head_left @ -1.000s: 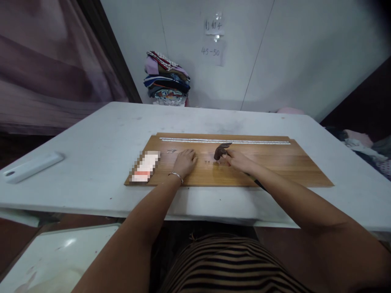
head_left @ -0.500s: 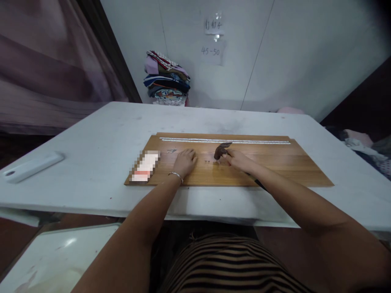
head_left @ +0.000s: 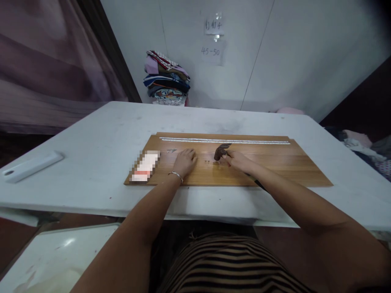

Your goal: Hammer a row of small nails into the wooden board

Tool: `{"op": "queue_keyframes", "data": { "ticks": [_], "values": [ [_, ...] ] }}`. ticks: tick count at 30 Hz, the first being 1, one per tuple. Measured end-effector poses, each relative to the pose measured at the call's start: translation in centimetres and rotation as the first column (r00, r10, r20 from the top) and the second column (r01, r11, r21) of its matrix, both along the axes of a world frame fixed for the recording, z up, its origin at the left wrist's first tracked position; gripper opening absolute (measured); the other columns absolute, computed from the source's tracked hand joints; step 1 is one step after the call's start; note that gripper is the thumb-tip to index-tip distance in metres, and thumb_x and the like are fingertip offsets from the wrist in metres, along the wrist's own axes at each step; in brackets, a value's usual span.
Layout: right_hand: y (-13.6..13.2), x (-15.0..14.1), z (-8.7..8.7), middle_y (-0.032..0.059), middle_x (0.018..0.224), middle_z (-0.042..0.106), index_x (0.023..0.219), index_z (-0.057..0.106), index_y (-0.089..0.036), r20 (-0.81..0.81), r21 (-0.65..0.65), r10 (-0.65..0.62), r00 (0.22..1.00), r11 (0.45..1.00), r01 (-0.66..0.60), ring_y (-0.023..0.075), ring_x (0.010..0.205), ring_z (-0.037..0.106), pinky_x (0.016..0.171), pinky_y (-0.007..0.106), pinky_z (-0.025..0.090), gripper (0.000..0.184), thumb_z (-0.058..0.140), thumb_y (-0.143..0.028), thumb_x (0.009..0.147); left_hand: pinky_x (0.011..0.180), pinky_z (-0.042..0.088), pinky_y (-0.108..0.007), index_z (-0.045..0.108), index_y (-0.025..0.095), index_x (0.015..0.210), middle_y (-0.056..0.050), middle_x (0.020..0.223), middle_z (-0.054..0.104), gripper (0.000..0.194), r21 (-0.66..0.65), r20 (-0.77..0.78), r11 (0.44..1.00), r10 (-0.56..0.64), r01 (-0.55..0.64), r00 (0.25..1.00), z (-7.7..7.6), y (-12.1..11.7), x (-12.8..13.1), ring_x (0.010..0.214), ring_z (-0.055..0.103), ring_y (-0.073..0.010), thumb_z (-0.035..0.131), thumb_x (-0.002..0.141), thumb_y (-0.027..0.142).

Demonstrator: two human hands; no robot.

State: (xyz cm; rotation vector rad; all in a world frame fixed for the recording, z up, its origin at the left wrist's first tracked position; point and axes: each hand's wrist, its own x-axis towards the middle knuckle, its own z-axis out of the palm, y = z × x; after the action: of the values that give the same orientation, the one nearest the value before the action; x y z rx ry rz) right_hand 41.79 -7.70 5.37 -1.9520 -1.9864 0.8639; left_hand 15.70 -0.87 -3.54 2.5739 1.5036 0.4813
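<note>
My right hand (head_left: 240, 161) is wrapped round the handle of a claw hammer (head_left: 219, 153), close below its dark head. The hammer's face is low over a wooden board (head_left: 293, 162), at a short row of small nails (head_left: 208, 162) standing in the wood. Whether the face touches a nail, I cannot tell. My left hand (head_left: 185, 162) lies flat on the board, left of the standing nails, its fingers stretched out. Several loose nails (head_left: 172, 151) rest on the board just beyond and left of that hand.
Two thin white marked strips (head_left: 226, 141) run along the board's far side. A blurred-out pale rectangle (head_left: 146, 166) lies at its left end. On the white table (head_left: 100, 142) is a long white object (head_left: 33, 167). Folded clothes (head_left: 168, 79) are stacked by the wall.
Almost nothing differs. The hammer's head and claw have shifted very slightly downward in my right hand; my left hand has stayed in place.
</note>
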Motion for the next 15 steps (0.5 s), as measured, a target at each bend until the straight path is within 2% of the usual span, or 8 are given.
{"op": "queue_keyframes", "data": {
  "ticks": [5, 10, 15],
  "values": [
    [-0.11, -0.03, 0.28, 0.0087, 0.086, 0.075, 0.115, 0.07, -0.015, -0.032, -0.014, -0.011, 0.999, 1.0, 0.011, 0.0183, 0.07, 0.063, 0.067, 0.027, 0.047, 0.03, 0.047, -0.033, 0.108, 0.103, 0.049, -0.041, 0.065, 0.022, 0.092, -0.012, 0.114, 0.073, 0.016, -0.001, -0.004, 1.0, 0.007, -0.007, 1.0, 0.12, -0.05, 0.04, 0.114, 0.065, -0.0277, 0.052, 0.102, 0.023],
    [-0.11, -0.2, 0.31, 0.0105, 0.091, 0.076, 0.108, 0.071, -0.015, 0.028, -0.016, 0.006, 1.0, 1.0, -0.005, 0.0199, 0.08, 0.067, 0.073, 0.026, 0.046, 0.026, 0.05, -0.03, 0.108, 0.103, 0.049, -0.04, 0.064, 0.022, 0.091, -0.012, 0.114, 0.074, 0.015, -0.002, -0.009, 1.0, 0.007, -0.007, 1.0, 0.28, -0.14, 0.13, 0.113, 0.066, -0.0265, 0.053, 0.101, 0.022],
    [-0.08, -0.23, 0.05, 0.0112, 0.095, 0.078, 0.109, 0.071, -0.015, 0.013, -0.019, -0.004, 1.0, 1.0, 0.005, 0.0206, 0.084, 0.069, 0.076, 0.025, 0.047, 0.024, 0.052, -0.029, 0.108, 0.105, 0.049, -0.04, 0.064, 0.022, 0.092, -0.012, 0.118, 0.074, 0.016, -0.013, -0.025, 1.0, 0.019, -0.019, 1.0, 0.37, -0.19, 0.16, 0.117, 0.065, -0.0266, 0.052, 0.103, 0.024]
  ]
}}
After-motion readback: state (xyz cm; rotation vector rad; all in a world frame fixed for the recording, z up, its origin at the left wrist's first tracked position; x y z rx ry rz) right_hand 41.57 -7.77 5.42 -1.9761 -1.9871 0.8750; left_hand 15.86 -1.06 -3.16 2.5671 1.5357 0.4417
